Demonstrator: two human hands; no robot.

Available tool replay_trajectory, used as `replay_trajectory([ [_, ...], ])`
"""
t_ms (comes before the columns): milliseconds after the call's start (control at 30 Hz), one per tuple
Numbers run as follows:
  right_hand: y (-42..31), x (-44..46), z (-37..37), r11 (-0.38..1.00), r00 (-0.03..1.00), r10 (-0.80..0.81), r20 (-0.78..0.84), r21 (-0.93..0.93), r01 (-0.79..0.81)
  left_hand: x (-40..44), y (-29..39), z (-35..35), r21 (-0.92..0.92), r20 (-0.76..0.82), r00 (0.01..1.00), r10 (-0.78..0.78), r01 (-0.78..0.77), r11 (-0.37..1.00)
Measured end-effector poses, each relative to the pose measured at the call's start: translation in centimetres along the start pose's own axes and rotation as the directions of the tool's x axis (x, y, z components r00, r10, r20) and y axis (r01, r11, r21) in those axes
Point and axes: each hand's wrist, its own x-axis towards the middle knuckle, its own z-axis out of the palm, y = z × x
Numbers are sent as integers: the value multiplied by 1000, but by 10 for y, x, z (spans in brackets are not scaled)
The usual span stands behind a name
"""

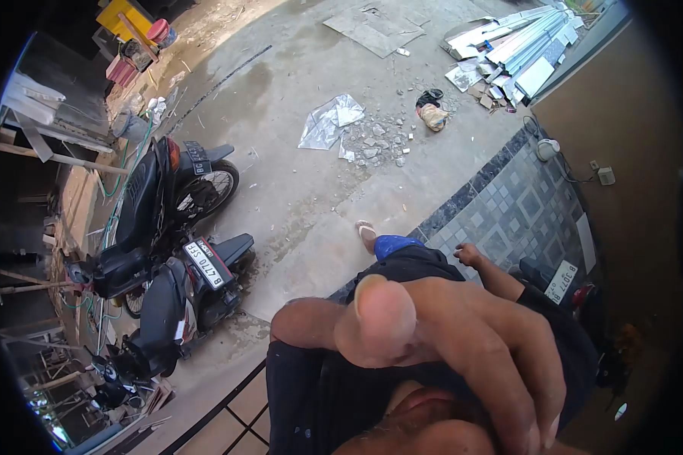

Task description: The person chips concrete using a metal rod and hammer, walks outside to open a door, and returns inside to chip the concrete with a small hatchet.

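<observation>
Large and close at the bottom, my right hand (486,334) is bent, a thick digit reaching left and the other fingers curled down together. Whatever they hold, if anything, is hidden. Below it, what looks like my left hand (448,440) is cut off by the frame edge, near a dark reddish patch I cannot make out. Both are close together above dark trousers (296,394). Bare skin, perhaps a knee, shows at the left of the trousers.
Two parked motorcycles (197,273) stand at left. Beyond a sandalled foot (366,231) and another person's hand (470,254) lie rubble (379,140), a plastic sheet (330,121) and stacked metal strips (524,45). Tiled paving (508,201) borders a brown wall (615,114).
</observation>
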Motion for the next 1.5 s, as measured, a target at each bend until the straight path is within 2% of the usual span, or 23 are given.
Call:
replay_trajectory([
  [67, -57, 48, -22, 929, 975, -217, -51, -316, 190, 13, 12, -36, -79, 53, 978, -201, 205, 976],
  [133, -137, 98, -42, 777, 972, -107, 211, -592, 214, 17, 27, -69, -166, 84, 918, -387, 396, 903],
  [267, -309, 139, -69, 768, 852, -515, 93, -392, 507, 66, 77, -146, -87, 206, 648, -733, 759, 646],
  [300, -349, 149, -70, 766, 827, -558, 67, -341, 545, 67, 96, -173, 94, 192, 543, -817, 819, 566],
  [367, -436, 144, -87, 776, 818, -558, 136, -263, 573, 74, 143, -221, 444, -138, 473, -870, 815, 372],
  [433, -494, 150, -100, 777, 797, -593, 114, -180, 604, 45, 197, -289, 656, -418, 538, -732, 736, 166],
  [500, -533, 173, -99, 769, 775, -628, 74, -99, 632, -7, 258, -349, 411, -773, 430, -466, 900, 149],
  [567, -547, 204, -99, 803, 805, -590, 59, -61, 593, -55, 321, -390, 226, -952, 245, -181, 967, 119],
  [667, -537, 270, -74, 875, 876, -458, 150, -99, 475, -87, 415, -430, 88, -995, 89, 40, 996, -29],
  [700, -537, 277, -65, 929, 914, -368, 170, 43, 367, -87, 445, -449, 82, -992, 89, 88, 994, -76],
  [733, -559, 263, -80, 962, 889, -268, 371, 143, 231, -84, 473, -471, 82, -986, 97, 138, 991, -109],
  [800, -536, 329, -36, 702, 763, -304, 570, 676, -225, -61, 515, -514, 95, -970, 131, 204, 980, -177],
  [933, -635, 342, -74, 519, 746, -221, 629, 723, -456, 68, 569, -629, 219, -933, 305, 189, 902, -371],
  [1067, -715, 398, -94, 497, 782, -108, 613, 715, -492, 232, 582, -707, 445, -774, 633, -6, 537, -717],
  [1100, -718, 432, -95, 516, 773, -86, 628, 692, -505, 263, 585, -725, 470, -761, 647, -53, 492, -733],
  [1167, -766, 467, -120, 946, 926, -35, 375, 311, -90, 302, 606, -771, 495, -757, 648, -85, 484, -722],
  [1200, -788, 487, -130, 994, 963, -112, 244, 11, 113, 314, 616, -795, 503, -769, 634, -80, 523, -688],
  [1233, -801, 521, -136, 966, 937, -228, 264, -57, 251, 325, 626, -816, 515, -779, 621, -84, 559, -649],
  [1300, -799, 615, -140, 863, 853, -430, 295, -145, 485, 313, 659, -876, 423, -867, 494, 63, 797, -431],
  [1400, -880, 690, -175, 783, 849, -268, 455, -410, 467, 208, 728, -982, 277, -870, 320, 375, 947, -165],
  [1433, -920, 711, -190, 701, 832, -239, 501, -504, 504, 176, 739, -985, 123, -800, 98, 592, 992, 1],
  [1467, -961, 730, -204, 631, 814, -225, 536, -556, 541, 87, 768, -1004, -80, -655, 3, 756, 994, -74],
  [1500, -1027, 719, -232, 651, 865, -324, 384, -572, 498, 67, 784, -983, -609, -694, -194, 693, 671, -423],
])
